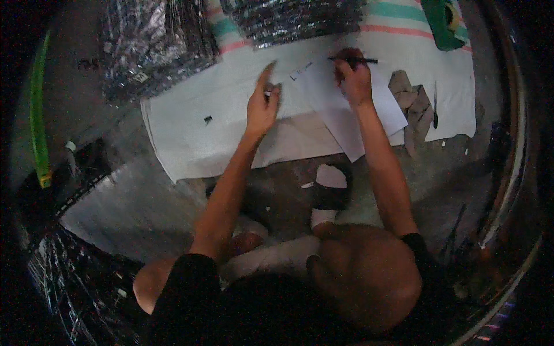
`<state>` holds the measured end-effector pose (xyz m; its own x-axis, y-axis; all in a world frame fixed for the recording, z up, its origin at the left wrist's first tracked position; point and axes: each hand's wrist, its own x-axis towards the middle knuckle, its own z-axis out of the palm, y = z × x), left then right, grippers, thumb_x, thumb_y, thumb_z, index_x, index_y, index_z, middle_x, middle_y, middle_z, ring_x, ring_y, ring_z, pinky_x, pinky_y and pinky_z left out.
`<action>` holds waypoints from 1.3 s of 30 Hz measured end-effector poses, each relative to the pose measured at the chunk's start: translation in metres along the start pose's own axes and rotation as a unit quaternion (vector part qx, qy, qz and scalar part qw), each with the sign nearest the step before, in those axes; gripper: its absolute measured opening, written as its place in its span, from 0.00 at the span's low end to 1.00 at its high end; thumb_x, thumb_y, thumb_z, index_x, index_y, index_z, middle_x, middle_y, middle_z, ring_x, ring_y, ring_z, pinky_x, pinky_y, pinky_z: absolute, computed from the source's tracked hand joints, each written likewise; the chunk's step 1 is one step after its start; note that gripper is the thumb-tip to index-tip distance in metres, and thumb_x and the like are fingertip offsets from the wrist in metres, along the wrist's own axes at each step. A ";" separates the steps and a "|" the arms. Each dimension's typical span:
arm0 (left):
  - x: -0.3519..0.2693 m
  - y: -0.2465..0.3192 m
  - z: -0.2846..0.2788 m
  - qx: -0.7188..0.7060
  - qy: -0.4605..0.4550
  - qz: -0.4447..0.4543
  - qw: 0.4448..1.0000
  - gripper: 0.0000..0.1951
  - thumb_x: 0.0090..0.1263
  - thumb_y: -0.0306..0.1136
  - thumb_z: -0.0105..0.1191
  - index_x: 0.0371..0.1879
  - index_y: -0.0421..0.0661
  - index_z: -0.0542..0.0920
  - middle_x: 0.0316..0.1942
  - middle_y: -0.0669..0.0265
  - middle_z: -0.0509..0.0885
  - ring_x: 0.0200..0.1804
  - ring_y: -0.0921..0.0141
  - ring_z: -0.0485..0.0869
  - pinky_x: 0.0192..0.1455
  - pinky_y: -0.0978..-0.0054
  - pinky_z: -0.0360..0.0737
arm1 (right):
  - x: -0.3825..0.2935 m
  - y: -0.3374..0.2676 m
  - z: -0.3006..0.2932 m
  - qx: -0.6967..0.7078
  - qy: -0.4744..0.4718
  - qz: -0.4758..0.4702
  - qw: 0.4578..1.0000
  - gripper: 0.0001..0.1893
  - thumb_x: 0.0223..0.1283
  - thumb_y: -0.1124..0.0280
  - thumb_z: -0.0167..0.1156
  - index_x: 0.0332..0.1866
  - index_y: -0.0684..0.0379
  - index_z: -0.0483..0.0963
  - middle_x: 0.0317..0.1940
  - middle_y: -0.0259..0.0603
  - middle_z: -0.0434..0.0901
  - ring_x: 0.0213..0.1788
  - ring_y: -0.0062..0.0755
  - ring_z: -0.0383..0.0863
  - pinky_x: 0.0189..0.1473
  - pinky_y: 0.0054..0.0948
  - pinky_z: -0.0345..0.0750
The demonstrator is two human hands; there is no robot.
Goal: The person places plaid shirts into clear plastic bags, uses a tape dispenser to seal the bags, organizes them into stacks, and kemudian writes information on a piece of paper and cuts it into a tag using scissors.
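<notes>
My right hand (355,80) is closed round a dark pen (371,60), over white paper sheets (337,116) that lie overlapping on a white cloth (186,134). Some handwriting shows at the upper left of the paper. My left hand (265,101) hovers or rests over the cloth, left of the paper, with thumb and fingers apart; a small light thing shows between them, and I cannot tell whether it is held. A crumpled brown piece of paper or cloth (411,101) lies right of the sheets, beside a thin dark tool (436,106). A small dark scrap (208,119) lies on the cloth at the left.
Two piles of shiny dark strips, one at the upper left (160,52) and one at the top middle (294,21), lie against the cloth. A green object (441,26) stands at the upper right. A long green strip (39,108) is at the far left. More shiny strips (73,281) lie lower left.
</notes>
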<state>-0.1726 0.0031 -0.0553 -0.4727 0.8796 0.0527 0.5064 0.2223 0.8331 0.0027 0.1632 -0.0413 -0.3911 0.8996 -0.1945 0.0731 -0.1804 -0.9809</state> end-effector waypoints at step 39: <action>0.033 0.014 0.031 0.163 -0.056 0.018 0.985 0.19 0.70 0.45 0.50 0.48 0.41 0.77 0.42 0.49 0.82 0.45 0.52 0.80 0.52 0.58 0.75 | -0.043 -0.034 -0.323 -0.590 0.166 0.202 0.764 0.26 0.61 0.47 0.54 0.40 0.65 0.77 0.34 0.55 0.82 0.41 0.49 0.84 0.44 0.44 0.76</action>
<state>-0.1591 0.0479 -0.0590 -0.3765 0.9264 0.0027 0.7352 0.2970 0.6094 0.3137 0.2589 -0.0012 0.1224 0.9521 -0.2802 0.9790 -0.1622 -0.1234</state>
